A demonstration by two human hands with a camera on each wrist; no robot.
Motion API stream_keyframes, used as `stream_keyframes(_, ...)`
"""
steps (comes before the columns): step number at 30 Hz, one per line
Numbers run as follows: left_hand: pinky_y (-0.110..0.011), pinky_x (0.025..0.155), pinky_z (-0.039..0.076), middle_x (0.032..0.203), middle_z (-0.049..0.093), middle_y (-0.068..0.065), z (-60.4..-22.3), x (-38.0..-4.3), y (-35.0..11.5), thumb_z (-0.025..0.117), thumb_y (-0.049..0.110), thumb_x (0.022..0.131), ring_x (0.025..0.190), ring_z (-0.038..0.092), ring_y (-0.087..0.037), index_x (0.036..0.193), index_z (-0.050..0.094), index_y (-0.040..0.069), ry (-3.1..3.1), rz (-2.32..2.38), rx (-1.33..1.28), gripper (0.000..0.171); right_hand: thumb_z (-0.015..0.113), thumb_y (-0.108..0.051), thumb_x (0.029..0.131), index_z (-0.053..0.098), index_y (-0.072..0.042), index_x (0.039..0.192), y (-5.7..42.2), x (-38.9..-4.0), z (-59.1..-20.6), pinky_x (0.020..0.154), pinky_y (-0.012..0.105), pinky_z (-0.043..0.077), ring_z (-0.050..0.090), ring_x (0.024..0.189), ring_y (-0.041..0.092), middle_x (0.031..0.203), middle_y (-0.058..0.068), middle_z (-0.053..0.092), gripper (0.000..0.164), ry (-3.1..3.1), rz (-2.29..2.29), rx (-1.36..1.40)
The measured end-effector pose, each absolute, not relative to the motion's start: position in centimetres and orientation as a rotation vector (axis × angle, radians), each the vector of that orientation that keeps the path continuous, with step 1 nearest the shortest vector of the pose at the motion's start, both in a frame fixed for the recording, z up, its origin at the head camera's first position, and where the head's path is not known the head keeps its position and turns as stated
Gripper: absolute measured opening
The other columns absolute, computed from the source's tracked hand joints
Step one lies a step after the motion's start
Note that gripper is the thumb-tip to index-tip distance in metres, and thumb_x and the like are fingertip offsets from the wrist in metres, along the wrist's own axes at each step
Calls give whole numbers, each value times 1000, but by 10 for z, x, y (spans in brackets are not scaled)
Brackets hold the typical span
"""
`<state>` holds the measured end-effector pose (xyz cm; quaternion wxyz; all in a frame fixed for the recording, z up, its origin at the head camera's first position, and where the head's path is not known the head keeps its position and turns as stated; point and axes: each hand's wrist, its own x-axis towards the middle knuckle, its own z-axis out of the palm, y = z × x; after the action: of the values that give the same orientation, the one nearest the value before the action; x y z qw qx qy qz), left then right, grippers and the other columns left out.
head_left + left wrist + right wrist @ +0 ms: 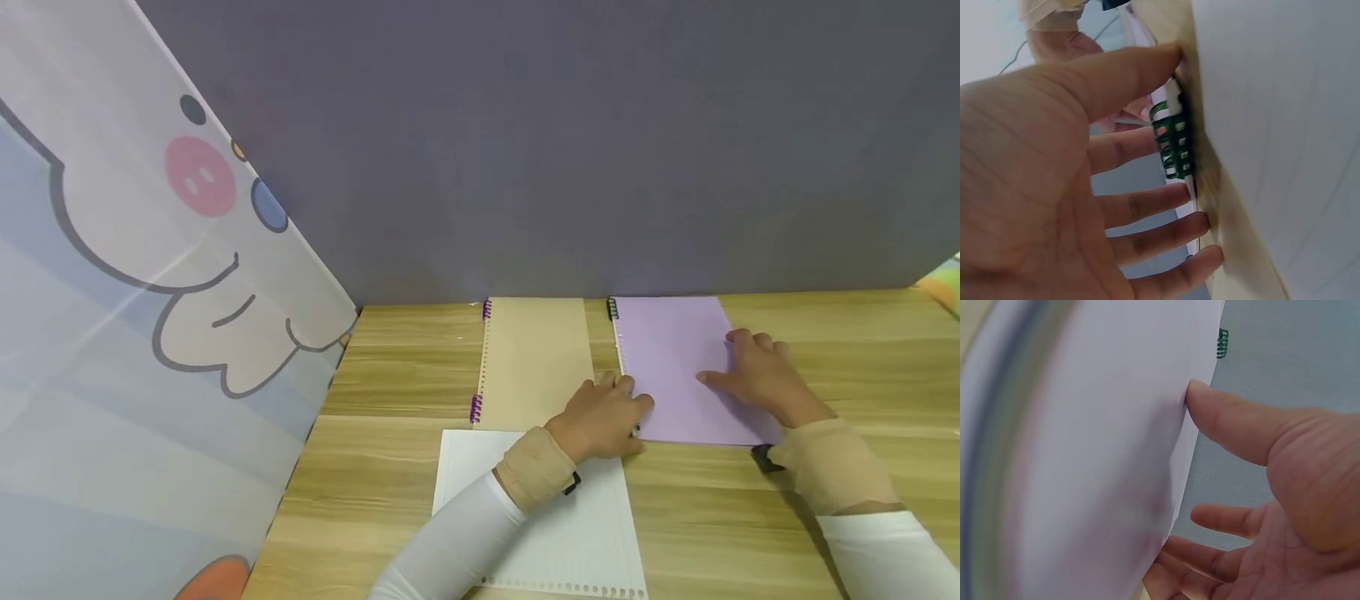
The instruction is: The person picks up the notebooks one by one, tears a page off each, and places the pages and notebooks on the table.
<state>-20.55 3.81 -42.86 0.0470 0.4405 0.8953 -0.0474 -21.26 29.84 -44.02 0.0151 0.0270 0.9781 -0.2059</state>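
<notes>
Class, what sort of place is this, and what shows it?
Probably an indoor desk corner: a yellowish-brown wood-grain table, a plain grey upright panel behind it, and a pale, creased cartoon-printed sheet alongside.

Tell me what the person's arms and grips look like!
They have white sleeves: a left sleeve and a right sleeve. A beige left wrap and right wrap go around the wrists, each with a small black piece showing beside it. The left grip and right grip wear no gloves.
</notes>
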Motion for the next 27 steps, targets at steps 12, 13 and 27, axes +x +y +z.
stream_keyframes(12, -24, 63, 36, 99, 44, 12, -432, -211, 39, 59, 60, 77, 95, 39, -8, 115, 56, 37, 2754, -183, 1366, 44, 67, -56, 71, 26, 14, 126, 296, -214, -437, 76, 62, 31, 23, 102, 57, 115, 43, 26, 98, 3066, -648, 97)
stream_keyframes(13, -24, 64, 36, 99, 45, 13, -432, -211, 39, 59, 59, 77, 95, 39, -8, 115, 56, 37, 2751, -176, 1374, 44, 67, -55, 71, 26, 14, 125, 296, -213, -437, 76, 62, 32, 23, 102, 57, 115, 43, 26, 97, 3073, -648, 99)
stream_keyframes(27, -20, 66, 36, 125, 50, 10, -431, -219, 30, 65, 44, 80, 108, 40, -7, 122, 55, 35, 2674, 2, 1422, 44, 71, -51, 69, 30, 12, 123, 296, -215, -440, 74, 60, 32, 23, 98, 56, 113, 42, 27, 93, 3125, -682, 93)
